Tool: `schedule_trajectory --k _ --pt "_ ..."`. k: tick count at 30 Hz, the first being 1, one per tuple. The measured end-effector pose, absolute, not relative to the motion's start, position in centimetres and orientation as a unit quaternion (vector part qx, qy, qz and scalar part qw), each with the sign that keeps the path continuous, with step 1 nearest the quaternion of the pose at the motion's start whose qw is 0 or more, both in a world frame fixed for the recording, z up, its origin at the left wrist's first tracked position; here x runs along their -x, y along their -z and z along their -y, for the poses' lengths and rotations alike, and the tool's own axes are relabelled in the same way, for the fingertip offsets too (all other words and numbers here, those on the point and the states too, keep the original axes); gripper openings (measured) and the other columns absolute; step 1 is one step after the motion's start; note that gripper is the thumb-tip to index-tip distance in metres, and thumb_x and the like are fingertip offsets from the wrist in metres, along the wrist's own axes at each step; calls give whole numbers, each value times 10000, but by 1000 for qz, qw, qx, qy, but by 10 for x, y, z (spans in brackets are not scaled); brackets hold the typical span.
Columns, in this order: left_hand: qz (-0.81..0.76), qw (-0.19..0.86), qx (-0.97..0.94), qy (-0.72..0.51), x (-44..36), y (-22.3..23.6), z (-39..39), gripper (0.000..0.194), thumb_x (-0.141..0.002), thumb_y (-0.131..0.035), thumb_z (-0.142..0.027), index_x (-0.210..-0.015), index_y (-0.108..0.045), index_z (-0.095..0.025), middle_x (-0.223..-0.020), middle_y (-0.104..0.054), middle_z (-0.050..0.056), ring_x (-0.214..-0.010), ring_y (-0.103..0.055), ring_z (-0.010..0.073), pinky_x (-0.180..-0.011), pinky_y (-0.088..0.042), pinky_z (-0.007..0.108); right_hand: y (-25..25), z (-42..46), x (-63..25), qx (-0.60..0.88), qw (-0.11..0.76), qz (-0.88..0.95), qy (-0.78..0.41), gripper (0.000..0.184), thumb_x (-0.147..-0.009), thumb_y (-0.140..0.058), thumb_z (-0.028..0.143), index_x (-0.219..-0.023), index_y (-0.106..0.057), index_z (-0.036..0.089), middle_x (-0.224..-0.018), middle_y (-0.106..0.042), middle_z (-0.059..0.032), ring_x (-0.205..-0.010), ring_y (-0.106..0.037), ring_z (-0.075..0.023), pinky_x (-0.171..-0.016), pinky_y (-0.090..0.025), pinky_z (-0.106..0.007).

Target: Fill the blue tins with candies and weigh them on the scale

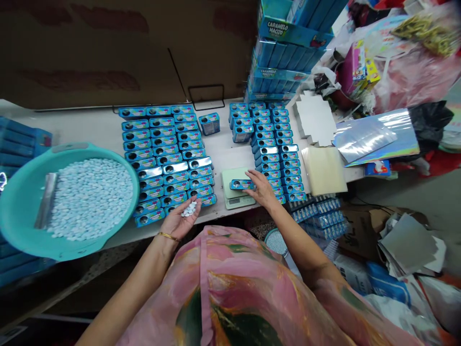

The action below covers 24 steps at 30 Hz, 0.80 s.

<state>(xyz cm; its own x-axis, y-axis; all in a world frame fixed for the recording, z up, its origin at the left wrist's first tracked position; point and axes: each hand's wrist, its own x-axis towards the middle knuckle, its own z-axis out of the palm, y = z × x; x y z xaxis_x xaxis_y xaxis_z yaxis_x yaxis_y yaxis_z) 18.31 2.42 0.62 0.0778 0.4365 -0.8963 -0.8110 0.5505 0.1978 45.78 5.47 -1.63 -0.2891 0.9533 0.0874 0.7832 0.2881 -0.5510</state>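
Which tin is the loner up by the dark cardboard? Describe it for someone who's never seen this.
From the turquoise basin, go right across the left block of blue tins to its far right corner. The loner is just beyond, before the right block. It alone stands outside both blocks directly on the white table, not on the scale.

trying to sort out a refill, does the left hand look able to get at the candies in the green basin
Probably yes: the left hand is near the basin, whose top is open. It already holds some candies, though, and tins stand between.
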Motion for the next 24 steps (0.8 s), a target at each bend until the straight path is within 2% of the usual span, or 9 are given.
schedule_trajectory --k 3,6,8,12,17,21,24 --pt "-516 717 171 -437 -186 -6 -25 179 -778 -440 -44 -881 -586 -54 -788 -626 128 -752 -624 172 -620 -552 249 24 -55 -458 559 194 773 -228 514 -733 -580 275 -1215 -418 202 -1199 -471 -78 -1105 -426 -192 -912 -377 -356" --pt "-511 729 160 -427 -196 -7 -28 161 -769 -448 -33 -845 -589 -44 -768 -627 132 -734 -624 171 -616 -549 248 16 -53 -447 559 168 780 -227 412 -768 -535 248 -1170 -466 186 -1072 -551 -68 -988 -487 -177 -827 -421 -309" --pt "-502 746 149 -411 -206 -7 -33 156 -770 -447 -37 -823 -594 -44 -744 -629 133 -707 -624 170 -600 -548 250 -4 -48 -434 552 140 801 -187 390 -788 -502 250 -1172 -469 187 -1029 -566 -67 -932 -486 -192 -793 -415 -316" --pt "-479 765 125 -413 -227 -8 -44 150 -773 -454 -52 -731 -597 -73 -667 -626 89 -599 -606 134 -557 -541 245 -48 -36 -409 502 80 855 -99 445 -809 -454 257 -1247 -390 206 -1077 -543 -76 -910 -448 -225 -771 -363 -357" --pt "-489 762 113 -410 -239 -7 -53 159 -780 -473 -98 -679 -591 -70 -616 -613 63 -553 -594 124 -500 -524 222 -57 -35 -403 495 42 865 -77 442 -795 -474 244 -1228 -405 193 -1048 -547 -80 -878 -440 -225 -719 -353 -350" --pt "-478 774 101 -403 -237 -6 -51 148 -780 -478 -102 -731 -606 -46 -656 -622 83 -587 -601 127 -524 -523 209 -44 -34 -411 522 70 844 -97 446 -786 -495 256 -1220 -410 197 -1045 -547 -80 -882 -448 -227 -728 -366 -348" --pt "-475 776 92 -405 -231 -7 -48 140 -772 -471 -60 -756 -609 -38 -670 -623 94 -611 -605 122 -539 -519 189 -31 -41 -418 551 154 808 -141 386 -795 -486 284 -1168 -454 190 -996 -558 -74 -878 -474 -209 -761 -391 -329"
